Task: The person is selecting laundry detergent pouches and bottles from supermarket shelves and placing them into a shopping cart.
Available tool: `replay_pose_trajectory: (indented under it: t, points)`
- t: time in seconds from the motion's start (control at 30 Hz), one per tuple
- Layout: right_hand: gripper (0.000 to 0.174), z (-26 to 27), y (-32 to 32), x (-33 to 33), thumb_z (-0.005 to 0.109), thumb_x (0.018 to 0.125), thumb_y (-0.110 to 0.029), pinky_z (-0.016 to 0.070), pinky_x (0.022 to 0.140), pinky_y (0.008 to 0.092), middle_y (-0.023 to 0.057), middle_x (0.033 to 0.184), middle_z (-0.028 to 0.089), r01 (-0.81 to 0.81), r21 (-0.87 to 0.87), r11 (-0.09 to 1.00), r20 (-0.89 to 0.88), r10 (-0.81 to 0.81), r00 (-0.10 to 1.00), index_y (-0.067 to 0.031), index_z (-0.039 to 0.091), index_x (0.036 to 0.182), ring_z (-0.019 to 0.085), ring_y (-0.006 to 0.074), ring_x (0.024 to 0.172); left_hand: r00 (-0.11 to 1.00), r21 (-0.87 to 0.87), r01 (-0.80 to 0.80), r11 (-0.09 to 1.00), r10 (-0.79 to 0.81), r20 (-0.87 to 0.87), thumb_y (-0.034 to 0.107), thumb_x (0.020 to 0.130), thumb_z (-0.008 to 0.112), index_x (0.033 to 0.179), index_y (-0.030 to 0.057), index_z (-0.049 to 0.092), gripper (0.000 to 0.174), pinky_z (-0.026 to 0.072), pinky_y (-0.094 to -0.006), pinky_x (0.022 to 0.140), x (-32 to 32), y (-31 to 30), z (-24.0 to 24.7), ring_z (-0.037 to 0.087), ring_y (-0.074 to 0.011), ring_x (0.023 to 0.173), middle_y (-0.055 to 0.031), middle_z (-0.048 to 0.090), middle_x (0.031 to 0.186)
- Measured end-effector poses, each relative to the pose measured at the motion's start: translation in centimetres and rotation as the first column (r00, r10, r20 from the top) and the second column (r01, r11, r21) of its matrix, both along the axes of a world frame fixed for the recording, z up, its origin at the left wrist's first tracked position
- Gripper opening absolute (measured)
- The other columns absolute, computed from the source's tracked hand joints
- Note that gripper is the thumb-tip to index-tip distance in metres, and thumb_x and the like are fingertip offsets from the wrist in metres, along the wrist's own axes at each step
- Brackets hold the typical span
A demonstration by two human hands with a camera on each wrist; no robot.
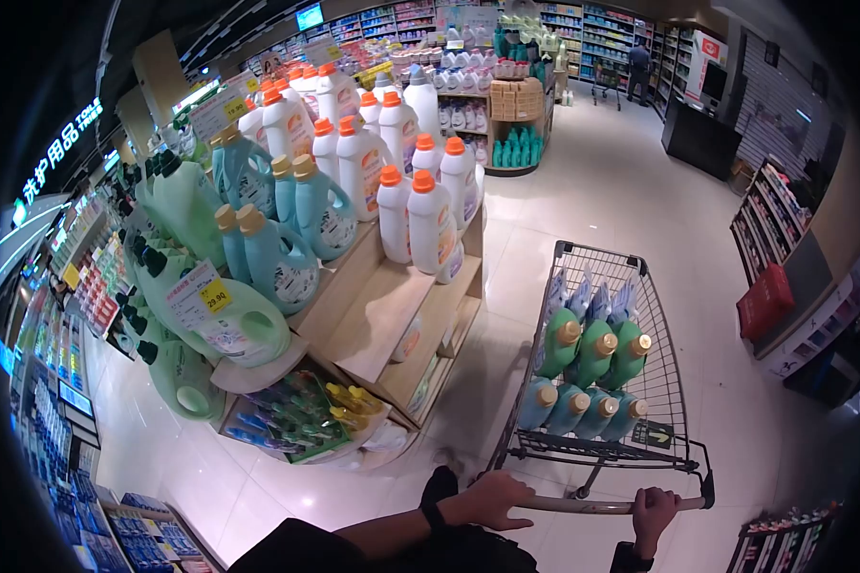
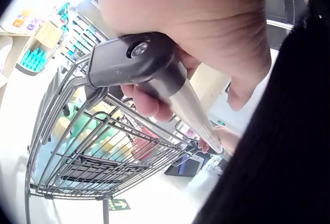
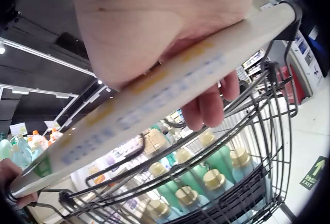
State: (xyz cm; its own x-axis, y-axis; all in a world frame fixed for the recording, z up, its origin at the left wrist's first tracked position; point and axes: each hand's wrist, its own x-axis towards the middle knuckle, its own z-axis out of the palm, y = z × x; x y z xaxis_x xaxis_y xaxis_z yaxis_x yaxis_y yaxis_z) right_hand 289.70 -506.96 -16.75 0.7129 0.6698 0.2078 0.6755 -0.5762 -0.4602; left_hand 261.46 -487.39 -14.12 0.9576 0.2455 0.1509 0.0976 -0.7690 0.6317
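A metal wire shopping cart [image 1: 674, 382] stands before me. Its pale handle [image 1: 583, 504] runs crosswise in front of my body. Near the handle's left end my left hand [image 1: 492, 499] lies over the dark corner piece [image 2: 135, 59], fingers curled beneath and thumb held away. Farther right, my right hand [image 1: 655, 516] grips the bar; its fingertips [image 3: 210, 108] show below it in the right wrist view. Inside the cart are several green bottles [image 1: 594, 351] with gold caps, and several blue-green bottles [image 1: 569, 409] nearer me. Bluish packs [image 1: 597, 304] sit behind them.
Left of the cart stands a wooden display [image 1: 377, 315] with white orange-capped bottles [image 1: 432, 224], blue jugs [image 1: 291, 272] and green jugs [image 1: 229, 320]. A red box [image 1: 764, 298] and a low shelf [image 1: 774, 215] are at right. A person [image 1: 638, 69] stands far down the aisle.
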Motion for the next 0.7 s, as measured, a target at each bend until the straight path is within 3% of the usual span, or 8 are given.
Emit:
replay_pose_trajectory:
  t: [0.13, 0.23, 0.3, 0.33, 0.37, 0.43, 0.5, 0.7]
  points:
    - [0.024, 0.1, 4.6, -5.9, 0.069, 0.079, -0.023, 0.0349, 0.092, 0.0420, 0.0055, 0.061, 0.062, -0.081, -0.068, 0.994, 0.019, 0.083, 0.996, -0.0065, 0.063, 0.062, 0.055, 0.0267, 0.071, 0.993, -0.044, 0.087, 0.995, -0.090, -0.071, 0.048, 0.080, 0.067, 0.089, 0.0092, 0.062, 0.040, 0.0426, -0.0424, 0.063, 1.6, 1.8, -0.9, 0.058, -0.0314, 0.068, -0.0092, 0.060, 0.073]
    - [0.030, -0.6, 6.6, -8.4, 0.070, 0.075, -0.023, 0.0374, 0.085, 0.0417, 0.0074, 0.052, 0.056, -0.042, -0.055, 0.998, 0.060, 0.045, 0.997, -0.0063, 0.060, 0.052, 0.053, 0.0282, 0.065, 0.981, -0.114, 0.145, 0.983, -0.158, -0.114, 0.048, 0.081, 0.066, 0.077, 0.0088, 0.060, 0.039, 0.0432, -0.0439, 0.064, 2.6, 2.7, -1.7, 0.057, -0.0318, 0.069, -0.0101, 0.059, 0.074]
    - [0.034, -0.7, 7.0, -7.6, 0.066, 0.075, -0.022, 0.0392, 0.082, 0.0423, 0.0107, 0.049, 0.053, -0.014, -0.173, 0.985, 0.086, 0.029, 0.996, -0.0048, 0.057, 0.048, 0.051, 0.0313, 0.058, 0.975, -0.175, 0.190, 0.966, -0.164, 0.151, 0.040, 0.081, 0.068, 0.074, 0.0067, 0.062, 0.035, 0.0437, -0.0448, 0.062, 2.7, 3.7, -2.6, 0.057, -0.0333, 0.069, -0.0121, 0.057, 0.069]
    - [0.031, -1.0, 7.0, -7.2, 0.064, 0.073, -0.020, 0.0391, 0.078, 0.0428, 0.0114, 0.048, 0.051, -0.037, -0.112, 0.993, 0.125, 0.051, 0.991, -0.0040, 0.056, 0.047, 0.050, 0.0316, 0.056, 0.965, -0.272, 0.177, 0.946, -0.113, 0.236, 0.035, 0.079, 0.071, 0.072, 0.0052, 0.062, 0.031, 0.0447, -0.0425, 0.067, 2.7, 4.7, -1.7, 0.058, -0.0306, 0.078, -0.0110, 0.058, 0.077]
    - [0.030, -0.7, 6.1, -7.1, 0.063, 0.072, -0.019, 0.0387, 0.076, 0.0432, 0.0116, 0.047, 0.050, -0.062, -0.084, 0.995, 0.112, 0.071, 0.991, -0.0039, 0.056, 0.047, 0.050, 0.0314, 0.056, 0.960, -0.283, 0.223, 0.933, -0.161, 0.228, 0.032, 0.080, 0.072, 0.091, 0.0044, 0.065, 0.031, 0.0448, -0.0428, 0.081, 2.7, 5.7, -2.6, 0.055, -0.0311, 0.094, -0.0129, 0.058, 0.096]
    - [0.027, -1.2, 5.9, -6.4, 0.063, 0.070, -0.018, 0.0384, 0.076, 0.0430, 0.0113, 0.047, 0.049, -0.077, -0.088, 0.993, 0.146, 0.090, 0.985, -0.0041, 0.057, 0.048, 0.049, 0.0311, 0.056, 0.962, -0.154, 0.096, 0.983, -0.051, 0.270, 0.034, 0.082, 0.069, 0.103, 0.0041, 0.064, 0.037, 0.0407, -0.0455, 0.098, 3.0, 8.3, -3.3, 0.051, -0.0337, 0.113, -0.0166, 0.056, 0.113]
    - [0.023, -1.6, 6.5, -5.4, 0.064, 0.065, -0.017, 0.0382, 0.075, 0.0422, 0.0076, 0.047, 0.049, -0.070, -0.109, 0.992, 0.143, 0.085, 0.986, -0.0065, 0.056, 0.047, 0.049, 0.0297, 0.057, 0.988, -0.021, 0.015, 1.000, -0.011, 0.152, 0.037, 0.088, 0.063, 0.116, 0.0052, 0.060, 0.042, 0.0321, -0.0490, 0.109, 3.4, 11.0, -5.8, 0.044, -0.0347, 0.125, -0.0192, 0.051, 0.126]
    - [0.026, -3.3, 6.8, -0.6, 0.066, 0.067, -0.027, 0.0410, 0.075, 0.0440, 0.0119, 0.054, 0.051, 0.037, -0.218, 0.975, 0.028, -0.032, 0.999, -0.0066, 0.063, 0.051, 0.050, 0.0333, 0.071, 0.957, -0.128, 0.274, 0.953, -0.284, -0.062, 0.039, 0.095, 0.054, 0.128, 0.0115, 0.053, 0.043, 0.0293, -0.0514, 0.110, 6.4, 14.5, -7.7, 0.042, -0.0357, 0.128, -0.0196, 0.045, 0.133]
